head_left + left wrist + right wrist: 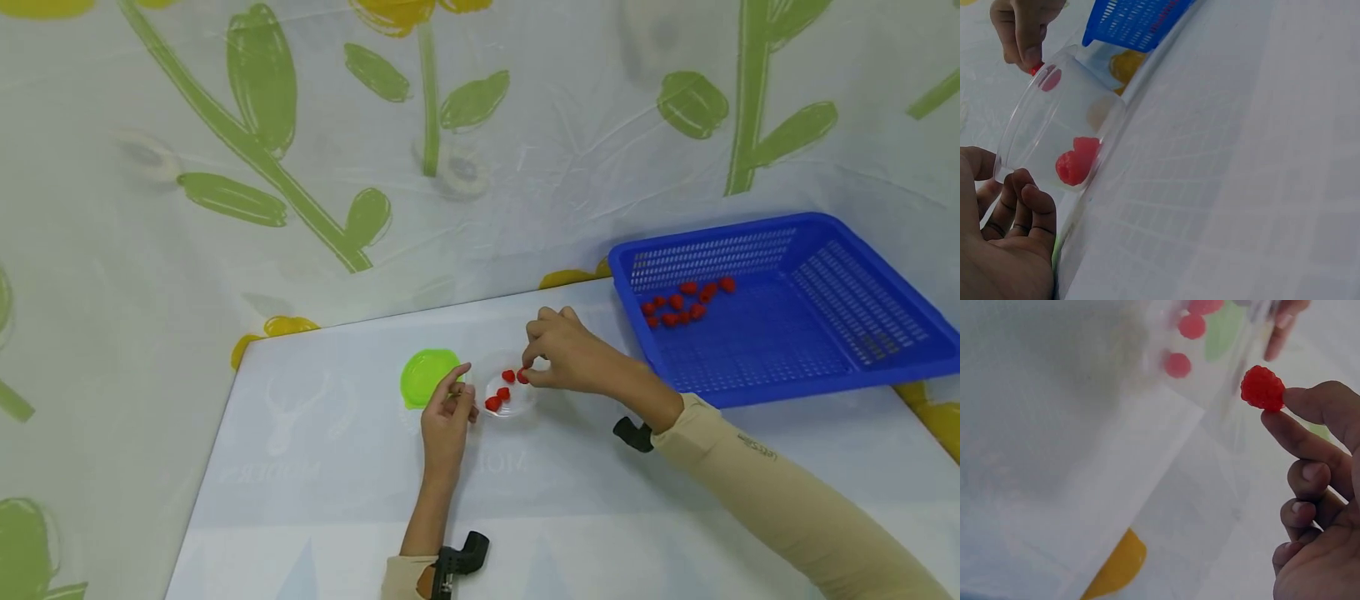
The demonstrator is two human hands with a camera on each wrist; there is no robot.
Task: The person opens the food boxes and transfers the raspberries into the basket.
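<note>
A clear plastic tub [1038, 134] stands near the middle of the table, with a few red raspberries [1075, 164] inside it. My left hand [446, 421] pinches the tub's rim on its left side, the thumb and fingers curled about the edge. Over the opposite side of the tub, my right hand [567, 354] holds one red raspberry [1262, 387] between thumb and index finger. Its other fingers are curled, as the right wrist view shows. Just beyond the left hand lies a bright green lid-like piece [429, 377], partly covered by the fingers.
A blue perforated basket [806, 329] sits at the right of the white table [300, 475], with several more raspberries [677, 302] in its left end. Something clear [408, 418] shows under the green piece. A flower-printed sheet [525, 167] hangs behind the table's back edge.
</note>
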